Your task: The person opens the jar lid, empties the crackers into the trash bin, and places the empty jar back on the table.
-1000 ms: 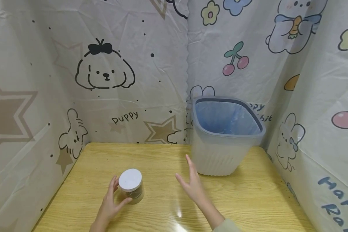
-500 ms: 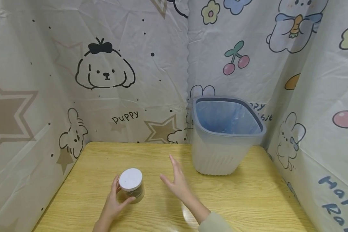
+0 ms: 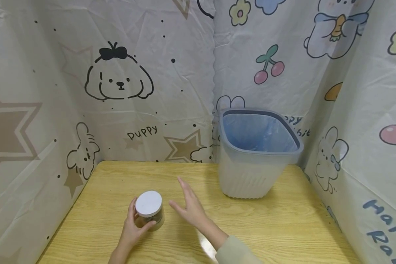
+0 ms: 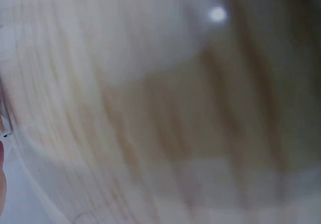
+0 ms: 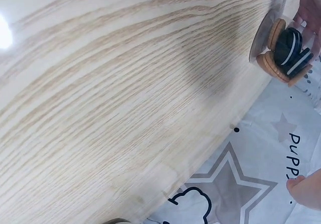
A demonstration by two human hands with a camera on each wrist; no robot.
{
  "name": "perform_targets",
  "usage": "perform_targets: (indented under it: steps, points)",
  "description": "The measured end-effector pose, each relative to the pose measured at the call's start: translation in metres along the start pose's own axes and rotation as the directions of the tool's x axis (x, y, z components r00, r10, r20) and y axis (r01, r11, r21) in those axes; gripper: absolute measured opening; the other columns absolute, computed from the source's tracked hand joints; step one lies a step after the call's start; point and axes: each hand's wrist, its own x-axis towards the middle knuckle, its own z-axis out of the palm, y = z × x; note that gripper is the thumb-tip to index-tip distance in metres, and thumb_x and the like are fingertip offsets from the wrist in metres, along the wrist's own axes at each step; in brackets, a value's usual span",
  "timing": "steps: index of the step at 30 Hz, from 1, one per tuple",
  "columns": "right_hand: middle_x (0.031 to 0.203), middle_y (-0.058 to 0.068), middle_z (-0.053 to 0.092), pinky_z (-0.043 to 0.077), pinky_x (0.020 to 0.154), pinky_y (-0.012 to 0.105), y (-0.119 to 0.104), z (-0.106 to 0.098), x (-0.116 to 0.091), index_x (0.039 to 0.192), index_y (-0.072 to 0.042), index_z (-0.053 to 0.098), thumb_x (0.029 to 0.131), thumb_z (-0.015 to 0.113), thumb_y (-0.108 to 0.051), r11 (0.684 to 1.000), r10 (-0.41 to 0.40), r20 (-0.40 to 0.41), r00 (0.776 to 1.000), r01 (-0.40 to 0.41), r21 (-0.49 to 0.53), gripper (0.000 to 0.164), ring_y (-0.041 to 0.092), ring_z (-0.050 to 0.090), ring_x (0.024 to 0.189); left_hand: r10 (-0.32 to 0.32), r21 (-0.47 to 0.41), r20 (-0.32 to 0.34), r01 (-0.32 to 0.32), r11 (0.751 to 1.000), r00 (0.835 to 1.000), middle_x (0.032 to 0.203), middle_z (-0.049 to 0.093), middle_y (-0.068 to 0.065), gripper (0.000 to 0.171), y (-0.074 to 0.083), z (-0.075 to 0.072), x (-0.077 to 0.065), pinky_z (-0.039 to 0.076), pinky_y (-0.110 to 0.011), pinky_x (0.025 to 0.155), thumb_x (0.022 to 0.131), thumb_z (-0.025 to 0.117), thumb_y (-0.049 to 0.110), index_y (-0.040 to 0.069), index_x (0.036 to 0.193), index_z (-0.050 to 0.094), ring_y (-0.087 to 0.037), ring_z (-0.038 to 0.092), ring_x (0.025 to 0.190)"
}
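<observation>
A clear jar [image 3: 156,218] with a white lid [image 3: 149,203] stands on the wooden table, left of the middle in the head view. My left hand [image 3: 132,228] grips it from the left, thumb across its front and fingers round its far side. Through its wall, the right wrist view shows sandwich cookies [image 5: 288,50], some dark and some light brown. To the jar's right, my right hand [image 3: 192,211] reaches toward it with straight fingers and thumb spread, holding nothing. In the left wrist view mostly blurred tabletop shows, with a bit of finger [image 4: 2,181] at the left edge.
A bin [image 3: 247,179], pale below and bluish at the rim, stands at the table's back right. The wooden table [image 3: 283,227] is enclosed at the back and sides by printed curtains [image 3: 181,99].
My right hand has moved left, from near the bin to close beside the jar. My left hand's thumb has closed in across the jar's front. The jar stays in place.
</observation>
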Motion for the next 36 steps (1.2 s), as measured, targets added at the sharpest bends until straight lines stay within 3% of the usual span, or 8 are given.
perform_targets:
  steps: [3,8,10,12,18,25,33,36]
  points:
    - [0.148,0.008,0.027,0.035,0.101,0.051,-0.002,0.002,0.003,0.147,-0.021,0.011,0.087,0.059,-0.037,1.000,-0.007,0.022,1.000,0.008,-0.011,0.079,0.029,0.033,0.130,-0.050,-0.028,0.004,0.050,0.998,0.999,0.136,0.036,-0.030,0.105,-0.001,0.002,0.000,0.039,-0.057,0.093,0.062,0.083,0.005,0.000,0.143,0.017,-0.034,0.037,0.121]
    - [0.148,0.008,0.028,0.035,0.101,0.049,-0.007,0.004,0.008,0.147,-0.020,0.012,0.087,0.060,-0.038,1.000,-0.018,0.048,0.999,0.018,-0.004,0.079,0.028,0.032,0.131,-0.102,-0.075,-0.008,0.101,0.992,0.995,0.137,0.038,-0.025,0.104,-0.003,0.002,0.000,0.038,-0.053,0.095,0.060,0.083,0.005,0.004,0.143,0.021,0.007,0.035,0.115]
    - [0.147,0.008,0.028,0.035,0.101,0.050,-0.009,0.004,0.009,0.147,-0.020,0.013,0.087,0.059,-0.041,1.000,-0.015,0.057,0.998,0.015,0.004,0.079,0.028,0.032,0.131,-0.122,-0.095,-0.010,0.121,0.988,0.992,0.138,0.038,-0.023,0.102,-0.002,0.002,0.001,0.039,-0.051,0.096,0.060,0.084,0.003,0.004,0.142,0.023,0.014,0.032,0.111]
    - [0.147,0.007,0.029,0.035,0.101,0.050,-0.010,0.005,0.010,0.147,-0.021,0.013,0.086,0.058,-0.044,1.000,-0.012,0.066,0.998,0.012,0.001,0.079,0.027,0.032,0.131,-0.140,-0.102,-0.014,0.138,0.985,0.990,0.137,0.040,-0.022,0.101,-0.003,0.002,0.001,0.041,-0.047,0.096,0.059,0.084,0.003,0.004,0.141,0.026,0.015,0.033,0.110]
    - [0.147,0.006,0.028,0.034,0.103,0.047,-0.014,0.012,0.012,0.146,-0.017,0.016,0.085,0.057,-0.049,0.999,-0.038,0.105,0.994,0.040,-0.012,0.080,0.025,0.031,0.132,-0.165,-0.162,-0.036,0.157,0.974,0.986,0.126,0.048,-0.013,0.094,-0.004,0.003,0.002,0.038,-0.009,0.089,0.057,0.084,-0.002,0.002,0.137,0.035,0.010,0.043,0.105]
    - [0.146,0.007,0.031,0.035,0.101,0.049,-0.019,0.018,0.014,0.146,-0.022,0.017,0.084,0.058,-0.051,0.998,-0.041,0.149,0.988,0.049,-0.050,0.080,0.025,0.032,0.131,-0.165,-0.174,-0.030,0.158,0.972,0.986,0.119,0.044,0.018,0.090,-0.005,0.003,0.002,0.036,-0.005,0.087,0.057,0.084,-0.001,0.002,0.135,0.038,0.012,0.044,0.105]
    - [0.146,0.007,0.031,0.038,0.098,0.051,-0.024,0.025,0.014,0.146,-0.022,0.019,0.083,0.058,-0.052,0.996,-0.043,0.194,0.980,0.057,-0.063,0.080,0.027,0.036,0.129,-0.192,-0.158,0.023,0.193,0.968,0.981,0.133,0.045,-0.014,0.090,-0.003,0.000,0.001,0.035,-0.007,0.089,0.063,0.082,0.005,0.005,0.139,0.035,0.015,0.040,0.107]
    - [0.145,0.007,0.032,0.039,0.097,0.050,-0.025,0.027,0.015,0.145,-0.021,0.022,0.082,0.059,-0.053,0.994,-0.052,0.204,0.978,0.070,-0.083,0.079,0.027,0.038,0.128,-0.198,-0.161,0.032,0.201,0.966,0.980,0.134,0.045,-0.019,0.091,-0.003,-0.001,0.001,0.036,-0.010,0.090,0.063,0.082,0.006,0.005,0.140,0.034,0.015,0.040,0.107]
